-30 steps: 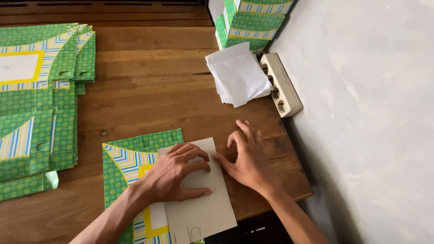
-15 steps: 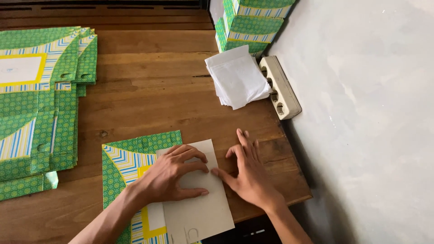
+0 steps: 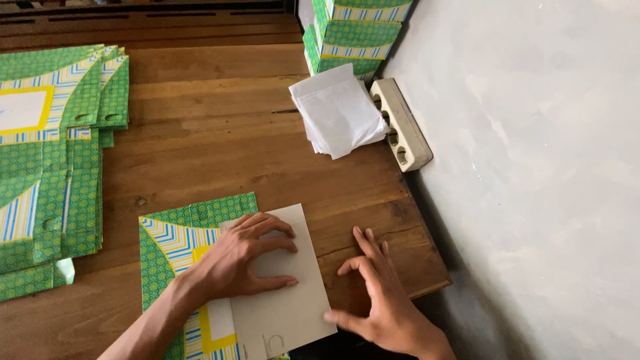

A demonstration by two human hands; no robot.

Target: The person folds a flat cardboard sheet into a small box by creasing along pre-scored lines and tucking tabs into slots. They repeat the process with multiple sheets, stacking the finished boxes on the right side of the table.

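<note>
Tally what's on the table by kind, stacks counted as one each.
Flat green patterned carton under the left hand: 1
Stack of flat green cartons: 1
Stack of folded green boxes: 1
White paper pile: 1
Power strip: 1
Total: 5

Flat box blank: printed green card, slight sheen; folded flap matt grey board. Table: smooth varnished wood. Behind blank: matt white paper sheets, cream plastic socket strip.
</note>
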